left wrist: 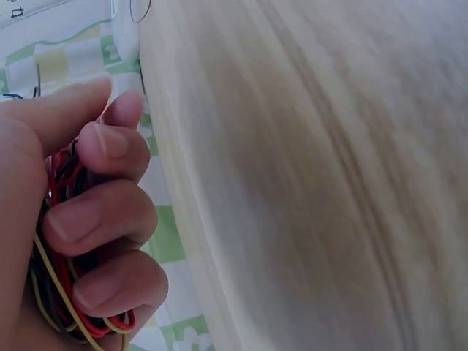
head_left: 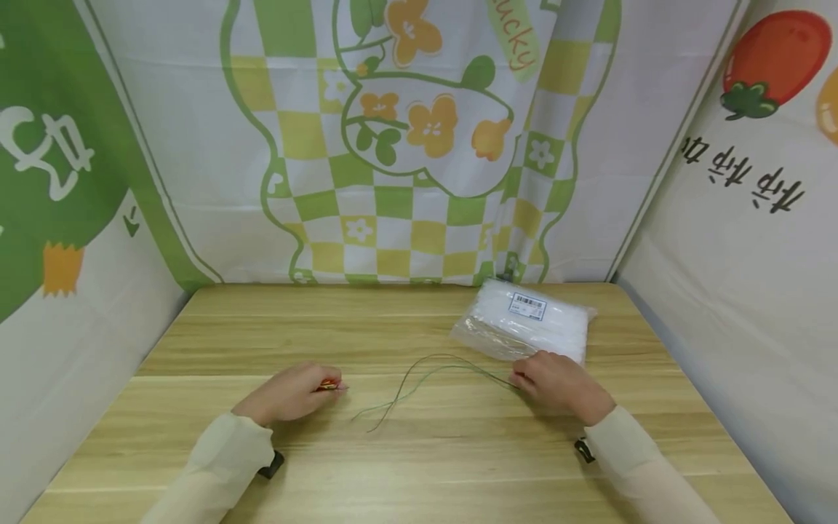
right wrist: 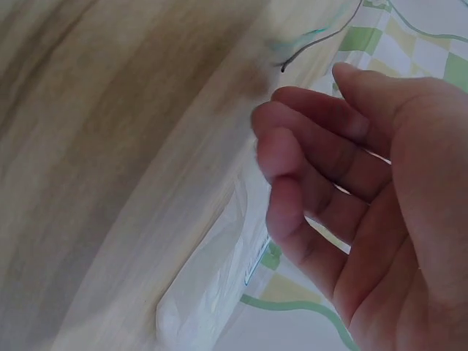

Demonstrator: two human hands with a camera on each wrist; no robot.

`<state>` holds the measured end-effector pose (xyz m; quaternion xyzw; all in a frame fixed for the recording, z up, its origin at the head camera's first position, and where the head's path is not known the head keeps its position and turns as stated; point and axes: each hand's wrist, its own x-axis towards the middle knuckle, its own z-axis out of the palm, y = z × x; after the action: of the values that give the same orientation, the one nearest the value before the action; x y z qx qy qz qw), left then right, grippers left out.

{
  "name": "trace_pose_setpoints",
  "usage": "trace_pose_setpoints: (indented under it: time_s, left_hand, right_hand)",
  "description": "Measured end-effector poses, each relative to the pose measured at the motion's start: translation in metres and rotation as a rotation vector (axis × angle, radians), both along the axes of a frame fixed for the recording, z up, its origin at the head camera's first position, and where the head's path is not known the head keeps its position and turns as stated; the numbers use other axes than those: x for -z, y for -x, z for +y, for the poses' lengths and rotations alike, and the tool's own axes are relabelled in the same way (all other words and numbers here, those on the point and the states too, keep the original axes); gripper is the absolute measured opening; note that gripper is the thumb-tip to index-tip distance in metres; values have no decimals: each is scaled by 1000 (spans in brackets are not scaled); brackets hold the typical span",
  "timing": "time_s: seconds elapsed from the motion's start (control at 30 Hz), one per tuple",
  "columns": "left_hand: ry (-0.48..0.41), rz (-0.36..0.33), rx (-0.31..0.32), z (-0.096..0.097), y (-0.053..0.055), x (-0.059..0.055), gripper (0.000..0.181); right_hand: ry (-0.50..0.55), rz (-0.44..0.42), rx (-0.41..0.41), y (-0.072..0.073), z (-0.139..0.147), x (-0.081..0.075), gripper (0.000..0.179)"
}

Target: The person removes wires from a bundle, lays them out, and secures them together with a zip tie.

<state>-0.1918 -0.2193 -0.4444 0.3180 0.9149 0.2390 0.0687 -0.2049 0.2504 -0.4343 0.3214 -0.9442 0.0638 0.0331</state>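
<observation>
Head view: left of the two loose wires (head_left: 396, 401), my left hand (head_left: 292, 393) grasps a wire bundle (left wrist: 62, 292), probably keeping its strands together; at their right end my right hand (head_left: 559, 382), loosely curled, holds nothing. Beneath them spreads the wood-grain surface (head_left: 406, 473); beyond, a plastic packet (head_left: 556, 327), then patterned cloth (head_left: 412, 233).

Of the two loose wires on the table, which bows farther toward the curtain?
The dark wire: its arc peaks farther back than the green wire's.
</observation>
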Motion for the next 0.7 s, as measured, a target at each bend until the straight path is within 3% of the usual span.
trace_pose_setpoints:
  time_s: [0.23,0.47,0.7]
  left_hand:
    - [44,81,-53,9,-3,-7,34]
    - [115,136,-153,30,-6,-16,32]
    - [138,195,-154,51,-6,-21,32]
  right_hand:
    - [12,-10,20,0,1,-1,32]
    - [69,30,-32,-4,-7,-7,29]
    - [93,50,-102,-5,-24,-15,24]
